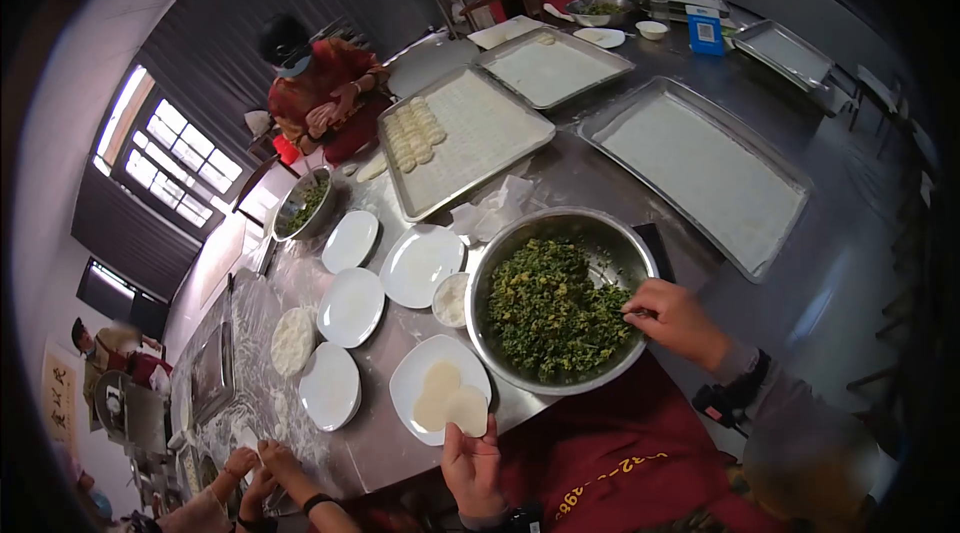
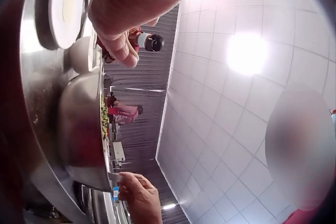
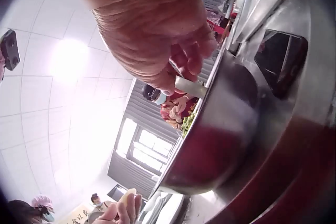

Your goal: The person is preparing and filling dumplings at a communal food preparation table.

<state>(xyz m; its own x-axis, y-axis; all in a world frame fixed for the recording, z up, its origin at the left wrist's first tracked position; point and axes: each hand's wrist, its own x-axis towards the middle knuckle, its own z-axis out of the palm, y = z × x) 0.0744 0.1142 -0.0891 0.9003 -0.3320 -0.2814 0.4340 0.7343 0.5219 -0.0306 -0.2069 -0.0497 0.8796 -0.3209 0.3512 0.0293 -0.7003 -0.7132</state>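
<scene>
My left hand (image 1: 473,470) pinches a thin round dough wrapper (image 1: 467,410) above a white plate (image 1: 408,385) that holds more wrappers. My right hand (image 1: 682,323) grips the handle of a utensil (image 3: 190,86) at the right rim of a large steel bowl (image 1: 643,353). The bowl holds a chopped green filling (image 1: 550,303); the utensil's far end is hidden in the bowl. In the left wrist view the right hand (image 2: 140,198) holds the handle over the bowl's edge.
White plates (image 1: 350,308) and a small bowl of flour (image 1: 452,301) stand left of the steel bowl. Metal trays (image 1: 700,173) lie behind, one with rows of dumplings (image 1: 412,133). A phone (image 3: 281,61) lies beside the bowl. Other people's hands (image 1: 270,468) work at lower left.
</scene>
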